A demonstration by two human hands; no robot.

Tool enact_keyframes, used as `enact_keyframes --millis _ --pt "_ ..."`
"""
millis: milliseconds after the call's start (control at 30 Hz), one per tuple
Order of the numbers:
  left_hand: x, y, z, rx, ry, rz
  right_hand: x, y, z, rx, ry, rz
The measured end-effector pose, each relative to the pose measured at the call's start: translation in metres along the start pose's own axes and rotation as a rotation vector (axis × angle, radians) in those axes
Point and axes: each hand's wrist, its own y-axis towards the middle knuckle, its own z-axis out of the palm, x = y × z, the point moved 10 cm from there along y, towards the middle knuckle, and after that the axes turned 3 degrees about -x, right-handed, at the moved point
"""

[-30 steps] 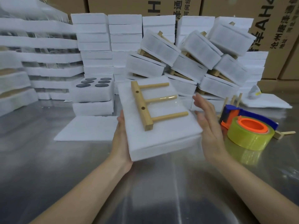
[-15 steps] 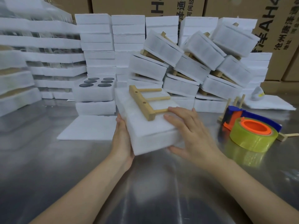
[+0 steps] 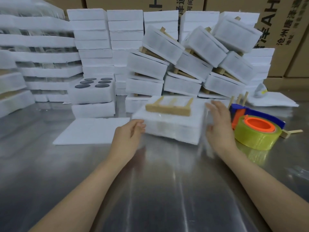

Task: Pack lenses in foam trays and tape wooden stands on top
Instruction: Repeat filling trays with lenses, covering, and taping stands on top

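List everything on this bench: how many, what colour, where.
Foam pack: one, white, centre, between hands.
Wooden stand: one, tan, atop pack.
Lens tray: one, white, left of centre.
Lenses: six, dark, in tray.
Foam sheet: one, white, front left.
Finished packs: many, white, piled behind.
Foam trays: many, white, stacked behind.
Tape dispenser: one, blue-orange, yellowish roll, right.
Loose stands: two, tan, beside dispenser.
Cartons: several, brown, rear.
Table: one, steel, underneath.
Left hand: at pack's left edge, grip blurred.
Right hand: flat against pack's right side.
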Motion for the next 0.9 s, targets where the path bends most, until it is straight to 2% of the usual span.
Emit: enact_keyframes --millis 33,67,133,200,267,300,367,467,600,733,800,900 --pt "-0.003 0.000 0.001 -0.002 0.065 0.044 -0.014 0.001 -0.007 -0.046 0.064 0.100" --pt "-0.006 0.000 0.001 -0.014 0.149 0.085 -0.016 0.000 -0.016 -0.100 0.094 0.109" --pt "-0.007 0.003 -0.005 -0.067 0.350 0.131 0.009 -0.004 -0.024 -0.135 0.078 -0.059" --pt "-0.005 0.008 -0.020 -0.149 0.507 0.145 0.046 -0.012 -0.005 0.027 0.009 -0.273" --pt "-0.001 0.014 -0.039 -0.245 0.567 0.128 0.064 -0.023 0.027 0.242 -0.236 -0.389" --pt "0.001 0.017 -0.048 -0.289 0.584 0.121 0.064 -0.024 0.037 0.283 -0.370 -0.406" --pt "0.004 0.022 -0.067 -0.370 0.633 0.117 0.060 -0.018 0.041 0.273 -0.473 -0.380" --pt "0.012 0.029 -0.101 -0.476 0.701 0.106 0.039 -0.011 0.035 0.235 -0.488 -0.268" --pt "0.034 0.045 -0.137 -0.496 0.807 0.076 -0.003 -0.001 0.027 0.183 -0.519 -0.082" --pt "0.051 0.059 -0.153 -0.510 0.858 0.036 -0.011 0.009 0.035 0.140 -0.492 -0.031" --pt "0.051 0.070 -0.156 -0.526 0.853 0.072 0.008 0.006 0.038 0.083 -0.419 -0.130" --pt "0.043 0.090 -0.151 -0.502 0.843 0.178 0.053 -0.010 0.051 0.093 -0.207 -0.422"
